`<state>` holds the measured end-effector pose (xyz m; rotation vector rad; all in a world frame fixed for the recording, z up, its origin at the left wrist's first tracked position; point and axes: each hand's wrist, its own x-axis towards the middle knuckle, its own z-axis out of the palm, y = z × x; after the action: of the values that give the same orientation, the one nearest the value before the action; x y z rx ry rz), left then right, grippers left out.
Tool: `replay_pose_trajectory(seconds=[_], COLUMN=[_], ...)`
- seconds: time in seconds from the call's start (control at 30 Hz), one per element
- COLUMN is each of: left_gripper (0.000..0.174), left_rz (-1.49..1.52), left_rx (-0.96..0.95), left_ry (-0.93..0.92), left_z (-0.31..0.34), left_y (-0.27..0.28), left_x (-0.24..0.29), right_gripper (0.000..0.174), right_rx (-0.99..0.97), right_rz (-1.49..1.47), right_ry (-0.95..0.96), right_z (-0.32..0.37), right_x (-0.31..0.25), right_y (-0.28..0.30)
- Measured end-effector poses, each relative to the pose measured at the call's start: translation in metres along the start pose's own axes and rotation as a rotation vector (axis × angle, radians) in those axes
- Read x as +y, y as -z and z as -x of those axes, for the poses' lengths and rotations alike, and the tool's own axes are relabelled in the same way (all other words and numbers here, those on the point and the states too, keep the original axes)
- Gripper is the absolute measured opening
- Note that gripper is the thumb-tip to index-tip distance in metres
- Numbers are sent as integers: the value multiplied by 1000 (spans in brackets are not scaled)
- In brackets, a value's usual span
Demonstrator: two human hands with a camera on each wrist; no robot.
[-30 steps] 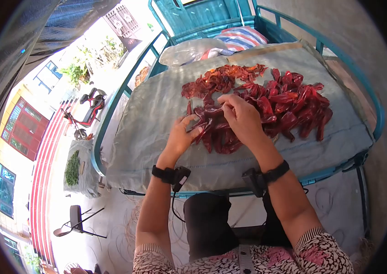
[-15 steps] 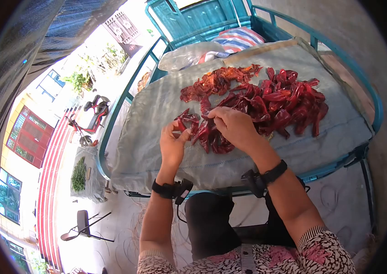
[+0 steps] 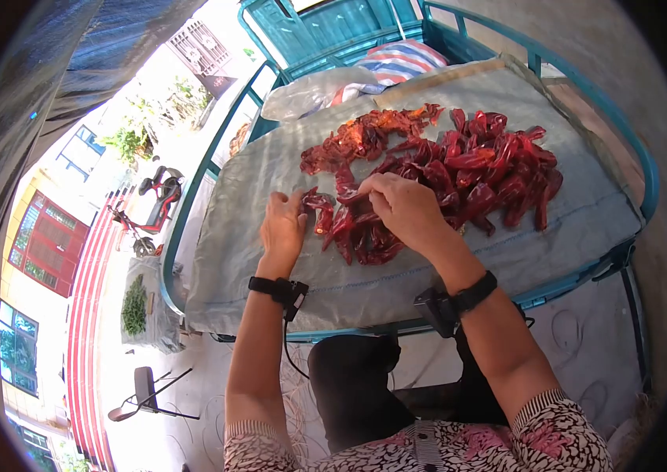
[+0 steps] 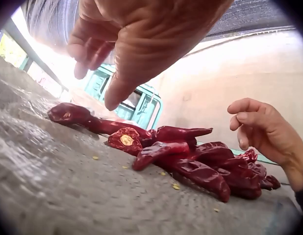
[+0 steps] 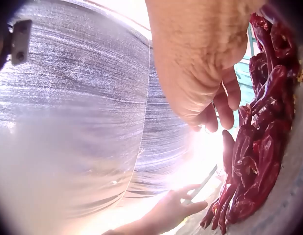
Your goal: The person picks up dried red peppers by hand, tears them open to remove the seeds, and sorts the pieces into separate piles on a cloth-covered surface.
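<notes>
Dried red chili peppers (image 3: 475, 169) lie heaped on a grey cloth. My left hand (image 3: 282, 228) is at the left end of the heap, beside a few loose peppers (image 3: 320, 211). In the left wrist view its fingers (image 4: 117, 90) hang apart above the peppers with nothing between them. A cut pepper (image 4: 126, 139) shows its pale inside there. My right hand (image 3: 408, 206) hovers over the front of the heap, its fingers loosely bent. Seen from the right wrist, its fingers (image 5: 225, 110) hold nothing and hang beside the peppers (image 5: 259, 147).
Behind the heap lies a flatter pile of orange-red pepper pieces (image 3: 369, 138). The grey cloth (image 3: 247, 197) covers a teal cart bed with side rails (image 3: 636, 149). A striped sack (image 3: 404, 61) and a pale bag (image 3: 310, 93) sit at the back. Small yellow seeds (image 4: 176, 186) dot the cloth.
My left hand moved left and let go of a pepper, which now lies on the cloth at the heap's left side. My right hand shifted slightly, staying above the heap.
</notes>
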<state>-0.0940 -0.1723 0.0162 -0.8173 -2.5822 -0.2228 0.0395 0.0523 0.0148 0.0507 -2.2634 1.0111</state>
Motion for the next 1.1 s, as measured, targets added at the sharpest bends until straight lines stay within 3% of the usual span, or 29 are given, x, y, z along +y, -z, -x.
replay_pose_trajectory(seconds=[0.1,0.2,0.3,0.4,0.53,0.63,0.73,0.83,0.93,0.97,1.07,1.1], left_gripper=[37,31,21,12,25,29,38,48,49,35,35,37], left_rz=[-78,21,56,556,1216,1300,1283,851,530,475,206,226], left_rx=[46,-96,197,162,54,-41,80,212,243,148,-159,-167], left_ry=[-265,-278,-165,188,370,402,458,432,200,172,263,279], left_z=[-12,-24,-28,-15,9,22,20,17,20,20,19,16], left_y=[-19,-26,-29,13,42,37,15,-22,-28,-28,-20,-18], left_x=[3,4,-3,30,55,51,34,6,5,6,24,24], right_gripper=[16,17,17,22,37,47,45,44,42,41,38,38], right_rx=[-19,-18,-18,9,-47,-83,17,27,101,111,106,94], right_rz=[3,0,8,-9,-109,-104,-90,-66,-60,-59,-61,-57], right_ry=[-7,4,3,50,16,24,32,6,34,40,51,52], right_z=[2,0,-1,-1,5,6,4,1,-1,-2,-3,-3], right_x=[1,1,-1,0,-18,-21,-19,-17,-12,-10,-8,-8], right_y=[-3,-2,0,-8,-12,-18,-20,-14,-14,-14,-16,-16])
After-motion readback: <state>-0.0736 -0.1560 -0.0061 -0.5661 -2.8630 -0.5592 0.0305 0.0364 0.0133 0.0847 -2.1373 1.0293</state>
